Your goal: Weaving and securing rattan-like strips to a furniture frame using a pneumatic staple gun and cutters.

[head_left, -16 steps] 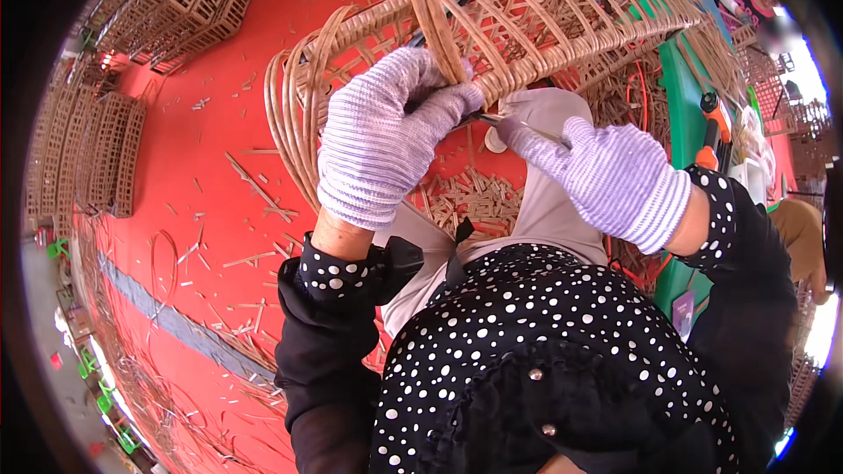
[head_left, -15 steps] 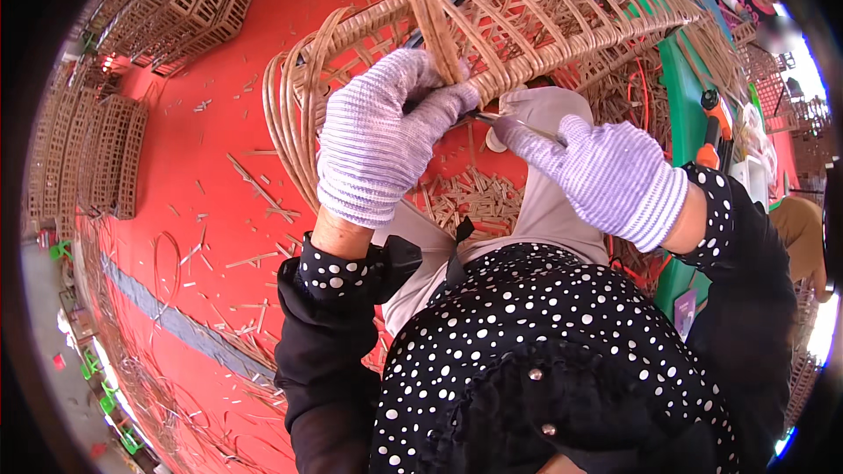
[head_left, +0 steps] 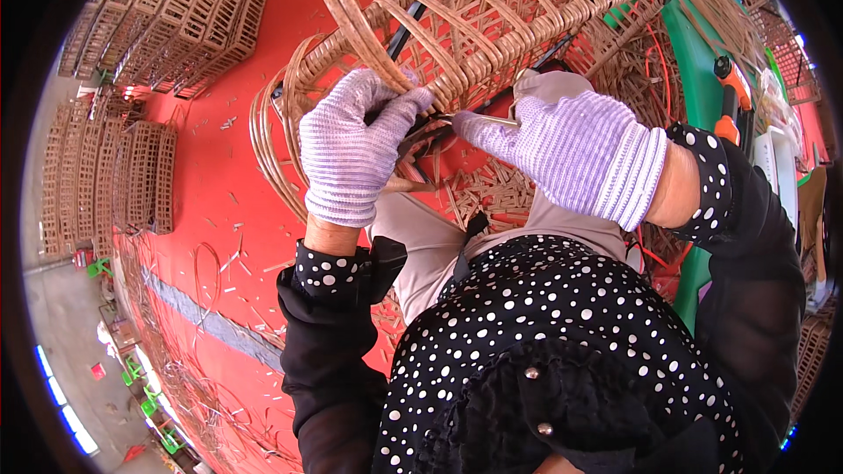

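A brown wicker frame (head_left: 492, 35), partly woven with open lattice, lies across the upper middle over my lap. My left hand (head_left: 362, 147), in a white and lilac striped knit glove, pinches the wicker strands (head_left: 349, 9) at the frame's near corner. They arch up from between its thumb and fingers. My right hand (head_left: 571, 151), gloved alike, is closed around a thin metal tool (head_left: 492, 119). Its forefinger lies along the shaft, and the tip meets the weave beside my left thumb. Exactly what the tip touches is too small to tell.
Stacked wicker panels (head_left: 167, 17) stand at the upper left, with more (head_left: 132, 175) below. Cut wicker bits (head_left: 496, 197) litter the red floor (head_left: 219, 237). Along the right runs a green surface (head_left: 698, 79), with an orange and black tool (head_left: 733, 92) and loose strands beside it.
The frame and both hands sit slightly further left and lower in view. The arched strands lean more to the left. My right hand has turned, its tool pointing more level at the corner.
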Motion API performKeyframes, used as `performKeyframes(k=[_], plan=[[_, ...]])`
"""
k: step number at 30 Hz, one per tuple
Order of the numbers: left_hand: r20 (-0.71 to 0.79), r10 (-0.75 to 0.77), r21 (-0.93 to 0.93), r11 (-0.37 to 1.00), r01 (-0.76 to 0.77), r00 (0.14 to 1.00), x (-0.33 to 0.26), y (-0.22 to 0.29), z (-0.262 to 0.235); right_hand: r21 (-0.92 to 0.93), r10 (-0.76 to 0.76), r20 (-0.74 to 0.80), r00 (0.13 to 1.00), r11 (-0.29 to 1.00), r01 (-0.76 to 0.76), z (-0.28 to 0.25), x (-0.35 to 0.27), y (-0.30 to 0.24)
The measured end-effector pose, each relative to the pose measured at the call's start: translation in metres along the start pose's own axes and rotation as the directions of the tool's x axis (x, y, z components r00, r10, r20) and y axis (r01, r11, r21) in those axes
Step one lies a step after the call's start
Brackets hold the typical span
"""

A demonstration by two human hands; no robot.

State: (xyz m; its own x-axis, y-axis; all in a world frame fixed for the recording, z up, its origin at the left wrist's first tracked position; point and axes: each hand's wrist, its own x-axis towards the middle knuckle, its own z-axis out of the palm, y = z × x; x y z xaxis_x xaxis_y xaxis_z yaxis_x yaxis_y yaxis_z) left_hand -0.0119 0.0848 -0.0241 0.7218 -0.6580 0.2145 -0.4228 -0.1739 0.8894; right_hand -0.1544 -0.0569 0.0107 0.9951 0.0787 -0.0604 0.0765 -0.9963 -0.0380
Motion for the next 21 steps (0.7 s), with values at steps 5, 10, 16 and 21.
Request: performKeyframes(k=[5, 10, 16, 21], plan=[[-0.031, 0.048, 0.118, 0.992, -0.044, 0.998, -0.002, -0.002, 0.004, 0.074, -0.041, 0.209, 0.977, 0.997, 0.026, -0.021, 0.012, 0.009], [-0.043, 0.03, 0.093, 0.995, -0.026, 0.999, -0.003, -0.002, 0.006, 0.327, -0.228, -0.079, 0.971, 0.914, 0.241, -0.017, -0.001, 0.04], [0.017, 0.011, 0.175, 0.984, -0.014, 1.0, 0.001, 0.004, 0.001, 0.445, 0.484, -0.032, 0.874, 0.79, -0.421, 0.002, -0.166, 0.159], [0.068, -0.005, 0.059, 0.998, 0.001, 0.998, 0.004, 0.001, -0.004, 0.057, 0.962, 0.107, 0.251, 0.246, -0.968, 0.068, -0.352, 0.195]])
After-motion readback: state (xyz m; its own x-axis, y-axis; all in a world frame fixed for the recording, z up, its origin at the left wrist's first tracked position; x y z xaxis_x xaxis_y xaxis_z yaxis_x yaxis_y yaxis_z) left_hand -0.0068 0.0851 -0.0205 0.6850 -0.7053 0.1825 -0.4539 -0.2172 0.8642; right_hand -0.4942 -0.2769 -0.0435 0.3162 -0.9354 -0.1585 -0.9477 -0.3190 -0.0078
